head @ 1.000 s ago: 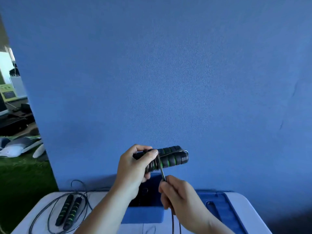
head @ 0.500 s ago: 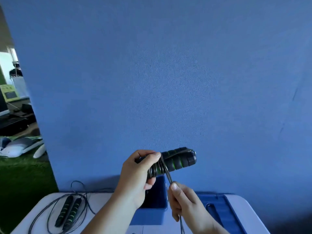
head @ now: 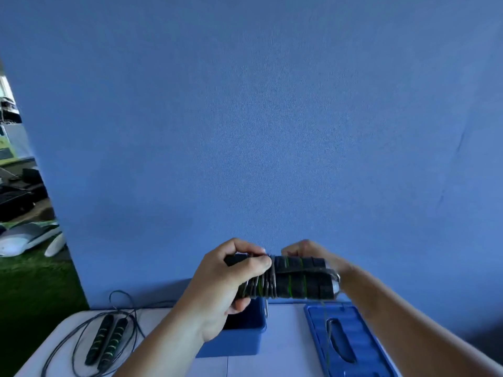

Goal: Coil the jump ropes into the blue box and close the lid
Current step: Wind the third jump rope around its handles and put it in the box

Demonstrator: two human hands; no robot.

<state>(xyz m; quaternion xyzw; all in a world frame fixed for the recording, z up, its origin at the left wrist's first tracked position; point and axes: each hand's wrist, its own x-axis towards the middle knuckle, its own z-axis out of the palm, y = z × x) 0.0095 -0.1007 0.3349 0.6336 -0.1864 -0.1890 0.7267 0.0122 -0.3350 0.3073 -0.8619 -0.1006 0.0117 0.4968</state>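
Two black handles with green bands were held side by side as a bundle in the air, above the white table and in front of the blue wall. The bundle was gripped at its left end by the left hand, whose fingers were clenched around the handles with the thumb pressed on the turns of dark cord wound around the middle. The right hand was seen behind the top of the bundle, with its fingers curled near the cord windings; whether the cord was pinched by it could not be told, since the fingertips were hidden by the handles. A loose strand was seen hanging down from the right end of the bundle toward the table.

The blue box was placed on the table just below the left hand, open, its inside dark. The blue lid was laid flat on the table to the right of the box, apart from it. A second jump rope was left on the left part of the table, its two handles lying side by side within loose loops of cord
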